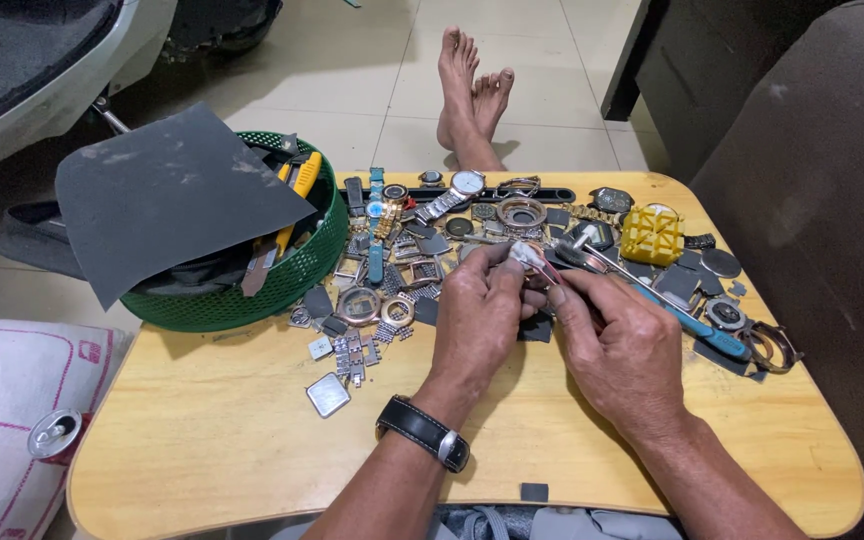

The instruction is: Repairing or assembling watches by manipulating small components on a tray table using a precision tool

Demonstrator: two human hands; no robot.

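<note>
A white bag [7,400] with pink print lies on the floor left of the table, a drink can [55,434] on it.

You get even, soft indoor light from above; your hands [552,330] cast faint shadows on the desk [232,430], its corners bow slightly, and focus is sharp.

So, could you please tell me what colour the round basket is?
The basket is green; the head view shows it.
</note>
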